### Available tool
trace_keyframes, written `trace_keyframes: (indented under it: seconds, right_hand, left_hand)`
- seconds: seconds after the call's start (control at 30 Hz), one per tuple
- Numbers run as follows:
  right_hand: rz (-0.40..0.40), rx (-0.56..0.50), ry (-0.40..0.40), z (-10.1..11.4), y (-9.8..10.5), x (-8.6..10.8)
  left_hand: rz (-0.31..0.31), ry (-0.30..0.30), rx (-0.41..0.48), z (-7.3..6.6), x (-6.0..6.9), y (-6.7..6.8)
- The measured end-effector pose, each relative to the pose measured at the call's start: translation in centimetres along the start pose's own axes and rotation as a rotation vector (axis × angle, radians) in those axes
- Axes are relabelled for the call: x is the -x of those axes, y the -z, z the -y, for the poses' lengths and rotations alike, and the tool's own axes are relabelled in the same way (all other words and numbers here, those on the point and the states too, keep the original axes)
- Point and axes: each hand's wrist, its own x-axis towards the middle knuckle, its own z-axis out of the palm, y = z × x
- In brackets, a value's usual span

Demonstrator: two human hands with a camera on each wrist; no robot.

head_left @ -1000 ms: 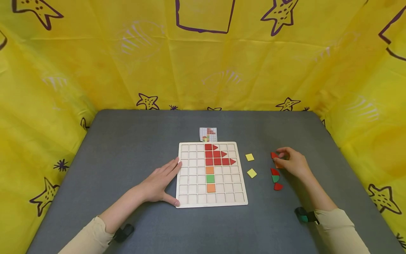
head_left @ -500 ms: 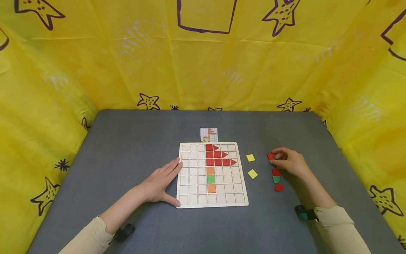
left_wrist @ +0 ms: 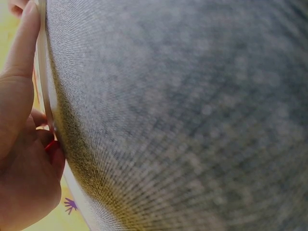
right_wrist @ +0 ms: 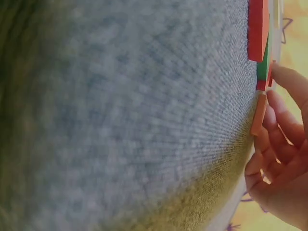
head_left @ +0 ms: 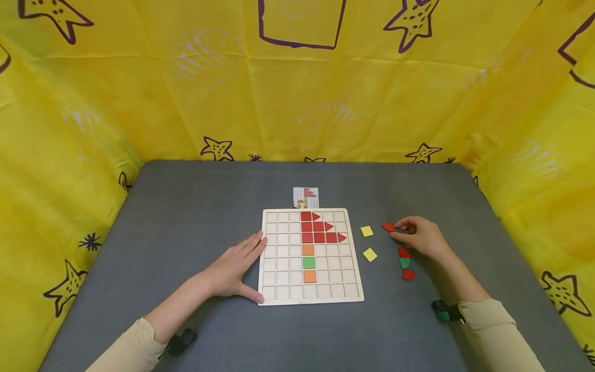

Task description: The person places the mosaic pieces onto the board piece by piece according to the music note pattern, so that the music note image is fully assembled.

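Observation:
My left hand (head_left: pixel 232 266) rests at the left side of a wooden grid board (head_left: pixel 283 300), fingers straight, thumb at the near corner. Red squares and triangles form stepped rows in the board's upper part; an orange, a green and another orange square run down below them. To the right of the board, my right hand (head_left: pixel 424 238) pinches a red rounded tile (head_left: pixel 388 227) by its right end, low over the table. An orange tile (right_wrist: pixel 259 114) lies beneath that hand in the right wrist view.
Two yellow squares (head_left: pixel 366 231) lie just right of the board. Nearer me is a short column of a red, a green tile (head_left: pixel 405 263) and another red tile (head_left: pixel 409 274). A small printed pattern card (head_left: pixel 306 196) touches the board's far edge. Yellow cloth hangs around the table.
My right hand has brought the red rounded tile leftward, away from the other loose tiles, and the tile has turned. The left hand has stayed at the board's edge.

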Motion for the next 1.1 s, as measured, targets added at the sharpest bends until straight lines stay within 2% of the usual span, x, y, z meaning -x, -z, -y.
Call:
trace_keyframes:
  seconds: [0.3, 0.53, 0.63, 0.9, 1.1]
  right_hand:
    - [0.029, -0.106, 0.002, -0.1, -0.5, -0.5]
    - [0.012, -0.104, 0.001, -0.3, -0.9, -0.7]
    - [0.008, -0.135, -0.005, 0.1, -1.2, -0.7]
    - [0.006, -0.347, -0.005, 3.1, -2.5, -0.3]
    - [0.062, -0.458, 0.004, 5.6, -3.7, 0.2]
  left_hand:
    - [0.002, 0.007, 0.001, 0.0, 0.1, 0.0]
    - [-0.001, 0.006, 0.0, 0.0, 0.1, -0.1]
    - [0.001, 0.007, 0.003, 0.0, 0.1, -0.1]
    - [0.003, 0.013, 0.01, -0.1, 0.1, 0.0]
    - [0.003, 0.013, 0.009, -0.1, 0.0, 0.0]
